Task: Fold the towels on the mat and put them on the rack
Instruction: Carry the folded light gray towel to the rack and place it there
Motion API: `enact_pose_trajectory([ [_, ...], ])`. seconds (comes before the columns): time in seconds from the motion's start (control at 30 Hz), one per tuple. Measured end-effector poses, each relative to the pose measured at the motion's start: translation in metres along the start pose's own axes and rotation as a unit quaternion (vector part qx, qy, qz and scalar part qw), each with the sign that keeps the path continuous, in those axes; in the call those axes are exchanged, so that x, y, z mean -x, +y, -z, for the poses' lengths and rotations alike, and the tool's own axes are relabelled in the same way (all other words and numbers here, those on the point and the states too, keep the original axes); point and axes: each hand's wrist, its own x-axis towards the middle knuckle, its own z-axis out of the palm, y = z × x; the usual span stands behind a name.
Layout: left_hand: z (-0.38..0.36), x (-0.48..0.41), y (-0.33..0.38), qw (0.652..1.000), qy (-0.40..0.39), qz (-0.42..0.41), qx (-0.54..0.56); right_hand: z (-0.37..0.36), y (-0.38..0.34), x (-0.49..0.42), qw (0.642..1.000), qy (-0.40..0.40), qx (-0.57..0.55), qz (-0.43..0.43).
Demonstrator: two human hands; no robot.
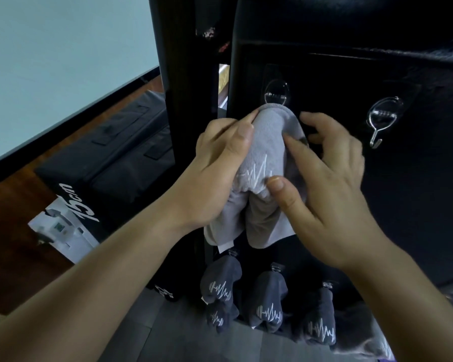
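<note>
A tall black rack [377, 218] fills the right half of the frame, its flat front panel running from the top edge down to the lower right. A pale wall [63, 61] takes the upper left, and below it a black padded block [110, 158] printed "15cm" lies on the dark wooden floor [11, 231]. At the centre of the frame both bare hands hold a folded light grey towel [267, 142] against the rack panel. The left hand [220, 165] wraps its fingers round the towel's left side with the thumb laid along the upper edge. The right hand [324, 192] pinches the right side, thumb and forefinger pressed on the front and the other fingers curled behind. Three dark grey towels [268, 304] hang in a row lower centre. A clear hook [276, 91] sits just above the light towel's top fold; whether the towel hangs on it cannot be told. A second clear hook [381, 118] is bare, to the right.
</note>
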Motion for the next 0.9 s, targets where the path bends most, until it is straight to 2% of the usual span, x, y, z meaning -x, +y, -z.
enact_pose_trajectory([
  [0.1,-0.002,-0.002,0.006,0.999,0.042,-0.03,-0.002,-0.003,0.004,-0.004,0.997,-0.009,-0.062,0.04],
  [0.17,0.0,-0.003,0.009,0.998,0.022,-0.053,-0.016,-0.002,0.007,-0.006,0.994,-0.022,-0.09,0.054],
  [0.27,0.003,-0.003,0.009,0.996,-0.017,-0.066,-0.063,0.003,0.01,-0.01,0.995,-0.035,-0.078,0.06],
  [0.43,0.007,-0.012,0.016,0.999,-0.013,-0.037,-0.033,0.002,0.007,-0.016,0.996,-0.016,-0.061,0.06],
  [0.5,0.007,-0.015,0.015,1.0,0.001,-0.023,-0.002,0.0,0.008,-0.017,0.995,-0.012,-0.089,0.05],
  [0.57,0.007,-0.012,0.009,0.998,-0.024,-0.008,0.054,-0.003,0.013,-0.013,0.987,-0.019,-0.158,0.037],
  [0.63,0.004,-0.001,-0.002,0.991,-0.048,-0.002,0.123,-0.01,0.017,-0.003,0.968,-0.03,-0.246,0.03],
  [0.73,-0.007,0.025,-0.02,0.981,-0.04,0.009,0.19,-0.024,0.022,0.018,0.94,-0.024,-0.34,0.006],
  [0.9,-0.023,0.039,-0.043,0.964,-0.01,0.048,0.262,-0.055,0.026,0.044,0.947,-0.002,-0.319,-0.024],
])
